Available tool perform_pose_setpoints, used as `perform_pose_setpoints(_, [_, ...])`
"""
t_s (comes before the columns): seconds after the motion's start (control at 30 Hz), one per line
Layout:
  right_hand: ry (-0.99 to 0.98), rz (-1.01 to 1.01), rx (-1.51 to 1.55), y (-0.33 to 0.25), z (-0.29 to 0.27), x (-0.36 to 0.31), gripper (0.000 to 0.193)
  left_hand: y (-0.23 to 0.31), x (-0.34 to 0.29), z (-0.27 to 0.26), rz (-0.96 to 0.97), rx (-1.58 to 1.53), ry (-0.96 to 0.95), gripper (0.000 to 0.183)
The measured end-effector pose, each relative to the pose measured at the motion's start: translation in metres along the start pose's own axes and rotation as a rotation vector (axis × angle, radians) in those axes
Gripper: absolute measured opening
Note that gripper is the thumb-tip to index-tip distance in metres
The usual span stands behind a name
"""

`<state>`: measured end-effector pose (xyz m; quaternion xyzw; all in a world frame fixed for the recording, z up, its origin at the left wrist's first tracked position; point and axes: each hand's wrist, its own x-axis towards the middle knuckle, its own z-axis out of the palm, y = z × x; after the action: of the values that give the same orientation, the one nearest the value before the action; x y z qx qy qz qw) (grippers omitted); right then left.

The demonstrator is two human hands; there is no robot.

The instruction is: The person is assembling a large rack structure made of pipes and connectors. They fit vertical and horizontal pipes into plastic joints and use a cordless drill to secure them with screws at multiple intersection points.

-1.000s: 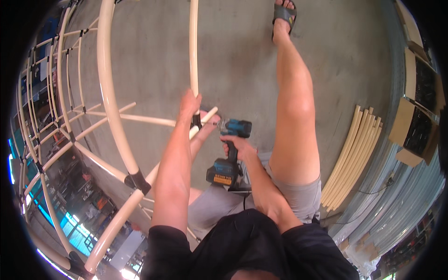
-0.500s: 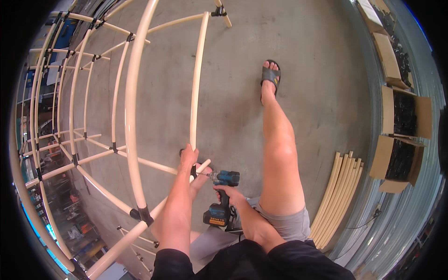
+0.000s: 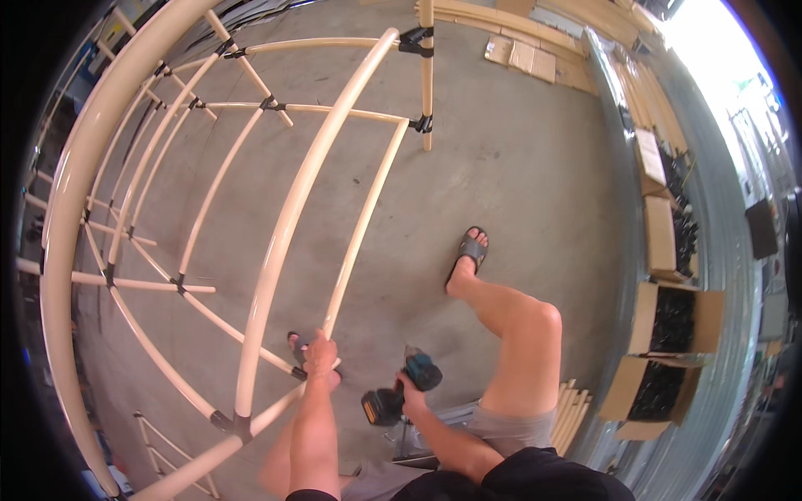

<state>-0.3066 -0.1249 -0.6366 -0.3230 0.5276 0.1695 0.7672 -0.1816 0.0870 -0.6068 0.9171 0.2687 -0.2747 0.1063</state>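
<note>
Compared with half a second ago, more of the frame shows overhead, and the drill sits lower, further from the joint. On the left, the cream-coloured curved tube frame with black plastic connectors point(image 3: 251, 275) arches smooth and round over grey concrete. My left hand point(image 3: 321, 357) is clamped around a thin upright cream tube point(image 3: 361, 225) near its lower end. That tube could slip out of its connector if the grasp loosens. To the right, my right hand point(image 3: 411, 399) is closed around the teal-and-black cordless drill point(image 3: 399, 392); its bit could skid off the glossy rounded pipe.
</note>
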Motion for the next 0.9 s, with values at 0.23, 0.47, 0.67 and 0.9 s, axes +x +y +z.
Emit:
perform_pose_setpoints(0.23, [-0.025, -0.243, -0.166, -0.145, 0.054, 0.062, 0.017, 0.011, -0.003, 0.019, -0.156, -0.130, -0.063, 0.051])
perform_pose_setpoints(0.47, [-0.269, -0.496, -0.353, -0.266, 0.099, 0.071, 0.018, 0.012, -0.012, 0.052, -0.241, -0.265, 0.073, 0.096])
perform_pose_setpoints(0.67, [-0.444, -0.671, -0.889, -0.335, 0.118, 0.117, 0.023, 0.022, -0.032, 0.036, -0.345, -0.376, 0.109, 0.101])
perform_pose_setpoints(0.9, [-0.399, -0.832, -1.290, -0.360, 0.117, 0.237, 0.056, 0.008, -0.049, 0.039, -0.539, -0.311, 0.012, 0.094])
